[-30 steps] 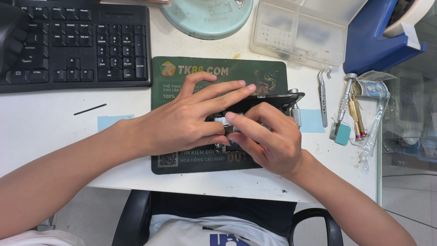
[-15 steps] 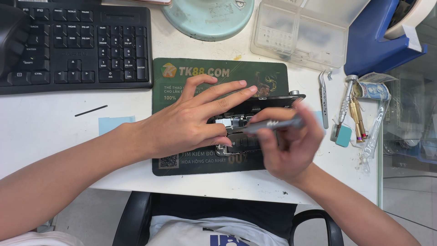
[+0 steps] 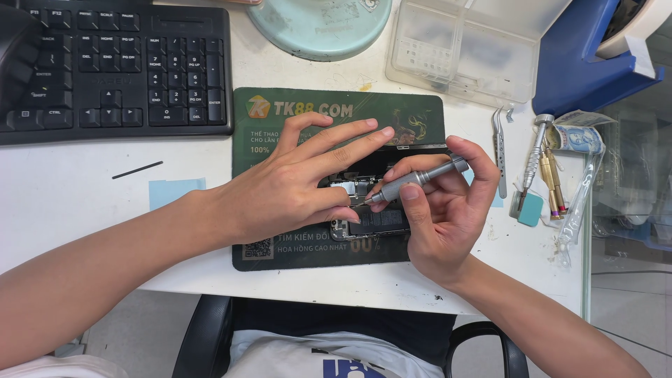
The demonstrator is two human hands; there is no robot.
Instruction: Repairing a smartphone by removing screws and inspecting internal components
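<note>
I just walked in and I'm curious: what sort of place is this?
Probably a phone repair bench: an opened phone lies on a work mat, with a precision screwdriver on it and tweezers nearby.

White desk (image 3: 84, 231) bears black keyboard (image 3: 112, 66); green mat (image 3: 308, 112); clear case (image 3: 462, 56); tweezers (image 3: 499, 150).

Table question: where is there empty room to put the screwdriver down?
Bare white table lies left of the green mat, below the keyboard. The right side is crowded: tweezers and spare screwdrivers. The right hand holds the screwdriver.
</note>
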